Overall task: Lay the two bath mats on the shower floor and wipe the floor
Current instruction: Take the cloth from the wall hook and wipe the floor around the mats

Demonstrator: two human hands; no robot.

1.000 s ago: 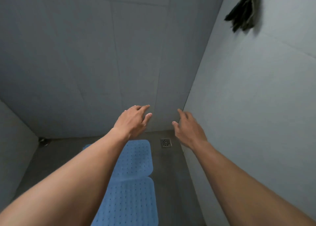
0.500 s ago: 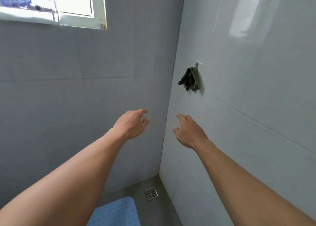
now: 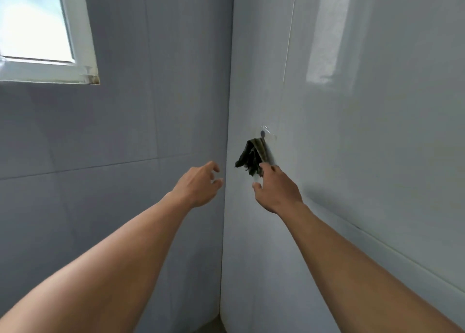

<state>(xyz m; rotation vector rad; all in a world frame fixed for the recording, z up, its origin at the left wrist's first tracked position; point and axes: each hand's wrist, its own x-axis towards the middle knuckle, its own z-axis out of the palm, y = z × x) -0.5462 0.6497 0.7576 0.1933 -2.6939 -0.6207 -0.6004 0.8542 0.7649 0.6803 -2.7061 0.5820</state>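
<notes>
A dark crumpled cloth (image 3: 250, 157) hangs from a small hook (image 3: 263, 133) on the right-hand wall, close to the corner. My right hand (image 3: 275, 190) is stretched up to it with loose fingers, the fingertips reaching the cloth's lower edge; no grip shows. My left hand (image 3: 198, 184) is raised beside it, left of the corner, fingers loosely curled and holding nothing. The bath mats and most of the shower floor are out of view.
Grey tiled walls meet in a corner (image 3: 227, 156) straight ahead. A white-framed window (image 3: 50, 43) sits high on the left wall. A sliver of floor (image 3: 214, 326) shows at the bottom.
The view has swung upward: the blue mats and drain have dropped out of sight. Both hands have risen, and my right hand has closed the gap to the hanging cloth.
</notes>
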